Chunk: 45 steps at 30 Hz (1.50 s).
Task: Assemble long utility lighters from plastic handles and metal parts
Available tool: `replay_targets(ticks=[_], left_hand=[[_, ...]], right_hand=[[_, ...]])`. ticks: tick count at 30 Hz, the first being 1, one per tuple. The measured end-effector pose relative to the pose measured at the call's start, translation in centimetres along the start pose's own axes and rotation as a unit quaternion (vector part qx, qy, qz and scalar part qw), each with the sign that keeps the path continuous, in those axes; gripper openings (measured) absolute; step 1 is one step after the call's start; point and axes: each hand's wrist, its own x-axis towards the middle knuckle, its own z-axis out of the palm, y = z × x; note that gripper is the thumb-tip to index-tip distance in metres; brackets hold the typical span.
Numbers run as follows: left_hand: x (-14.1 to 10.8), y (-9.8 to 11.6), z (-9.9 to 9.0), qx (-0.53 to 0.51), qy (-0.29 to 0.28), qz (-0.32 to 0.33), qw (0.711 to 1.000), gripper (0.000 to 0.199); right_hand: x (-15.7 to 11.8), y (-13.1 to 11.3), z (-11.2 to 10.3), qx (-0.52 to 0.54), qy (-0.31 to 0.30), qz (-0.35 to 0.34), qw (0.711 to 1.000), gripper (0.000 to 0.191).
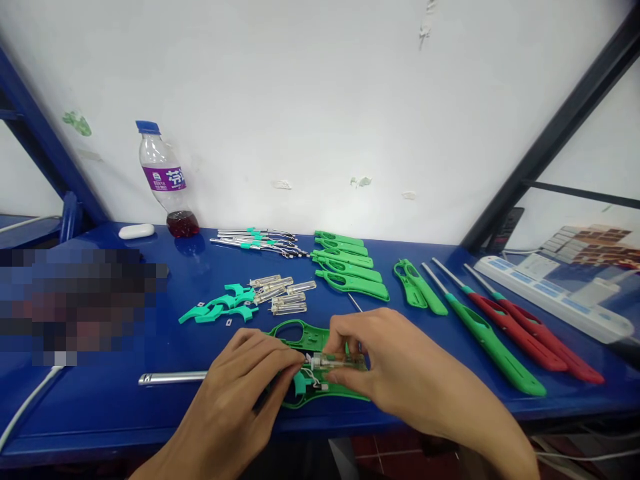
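My right hand [385,353] pinches a clear plastic fuel tank [335,361] between thumb and fingers, over an opened green lighter casing [310,337]. My left hand [245,387] is closed, its fingertips pressed together at the tank's left end; what they pinch is too small to make out. Inside the casing lie a teal trigger [301,385] and thin white wires. A silver lighter tube [173,378] sticks out to the left from under my left hand.
Behind are loose teal triggers [215,311], clear tanks [290,298], metal tubes with wires [253,243] and green casing halves [350,273]. Assembled lighters [493,340] and a power strip [550,293] lie right. A drink bottle [165,177] and white case [137,231] stand back left.
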Motion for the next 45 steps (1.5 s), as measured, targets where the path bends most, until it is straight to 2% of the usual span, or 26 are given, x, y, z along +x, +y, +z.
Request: replay_targets(ticks=[18,24,30,39,45], left_hand=[[0.0,0.0,0.1,0.025,0.009,0.014,1.000,0.017],[0.0,0.1,0.1,0.015,0.004,-0.005,1.000,0.016],[-0.2,0.2,0.1,0.004,0.009,-0.018,1.000,0.017],[-0.6,0.2,0.1,-0.003,0.018,0.002,1.000,0.020],[-0.7,0.0,0.1,0.013,0.016,-0.010,1.000,0.021]], right_hand=[[0.3,-0.2,0.3,-0.010,0.014,-0.014,1.000,0.016],[0.3,0.1,-0.3,0.048,-0.019,0.009,0.999,0.011],[0.2,0.2,-0.7,0.046,-0.038,0.016,0.998,0.015],[0.3,-0.2,-0.7,0.025,-0.033,-0.013,0.999,0.014],[0.5,-0.3,-0.5,0.038,-0.013,-0.031,0.999,0.012]])
